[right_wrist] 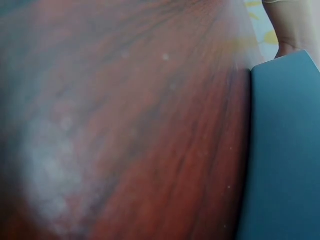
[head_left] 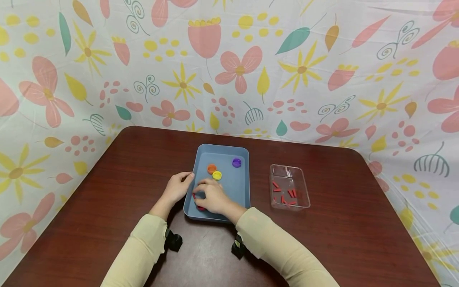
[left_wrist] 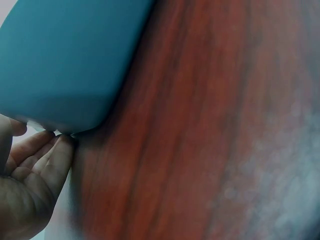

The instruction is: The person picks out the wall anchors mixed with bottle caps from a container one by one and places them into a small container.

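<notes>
A blue tray (head_left: pixel 234 187) lies on the table, with my left hand (head_left: pixel 176 188) pinching its left rim between thumb and fingers. In the left wrist view, that hand's fingers (left_wrist: pixel 57 160) meet the tray's edge. Inside the tray's near left corner, my right hand (head_left: pixel 212 197) bends its fingers down. A small red piece (head_left: pixel 194 195) shows between its thumb and fingertips. Partly hidden under this hand is a red ring-shaped cap (head_left: pixel 201 208). Farther up the tray sit an orange cap (head_left: pixel 212 169), a yellow cap (head_left: pixel 216 175) and a purple cap (head_left: pixel 236 162).
To the tray's right stands a clear plastic box (head_left: pixel 304 187) holding several short red sticks (head_left: pixel 290 193). Both rest on a dark brown wooden table (head_left: pixel 337 235). A flower-patterned cloth (head_left: pixel 236 99) hangs behind the table.
</notes>
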Demonstrator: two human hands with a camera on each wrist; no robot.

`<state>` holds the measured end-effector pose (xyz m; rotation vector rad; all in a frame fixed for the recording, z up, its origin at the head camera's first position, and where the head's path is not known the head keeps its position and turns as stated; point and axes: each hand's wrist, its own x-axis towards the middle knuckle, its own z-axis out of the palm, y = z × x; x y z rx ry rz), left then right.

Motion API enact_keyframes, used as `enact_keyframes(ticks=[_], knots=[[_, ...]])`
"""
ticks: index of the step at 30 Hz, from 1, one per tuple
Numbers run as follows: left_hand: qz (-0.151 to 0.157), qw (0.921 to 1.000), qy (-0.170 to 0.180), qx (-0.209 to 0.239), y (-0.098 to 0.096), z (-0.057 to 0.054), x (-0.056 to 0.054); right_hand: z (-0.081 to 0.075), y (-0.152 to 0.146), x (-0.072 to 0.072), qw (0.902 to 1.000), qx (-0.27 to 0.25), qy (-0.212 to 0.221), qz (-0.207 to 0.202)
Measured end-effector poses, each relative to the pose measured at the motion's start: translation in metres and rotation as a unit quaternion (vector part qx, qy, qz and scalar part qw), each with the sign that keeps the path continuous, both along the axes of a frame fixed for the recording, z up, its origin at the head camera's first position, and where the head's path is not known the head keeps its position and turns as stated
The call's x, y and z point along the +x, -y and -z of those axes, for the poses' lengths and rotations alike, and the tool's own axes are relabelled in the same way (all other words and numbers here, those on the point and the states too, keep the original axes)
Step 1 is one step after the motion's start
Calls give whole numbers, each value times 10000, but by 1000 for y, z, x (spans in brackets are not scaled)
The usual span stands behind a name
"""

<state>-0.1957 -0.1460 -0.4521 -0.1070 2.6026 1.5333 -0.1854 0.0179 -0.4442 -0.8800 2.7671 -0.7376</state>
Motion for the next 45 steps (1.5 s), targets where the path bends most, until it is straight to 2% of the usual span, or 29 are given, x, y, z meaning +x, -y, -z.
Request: enact_keyframes(ticks=[8,25,33,45], knots=[[9,10000,-16,5,-1,1,0,-3,-2,1,9997,-141,216,7],[-44,10000,70,44,0,1,-1,-1,1,1,9999,-33,100,-20],[-88,9999,108,65,-1,0,0,1,-1,-1,9990,-387,195,103],[-180,9998,21,-36,-2,1,0,-7,-11,0,9919,-1235,246,133]])
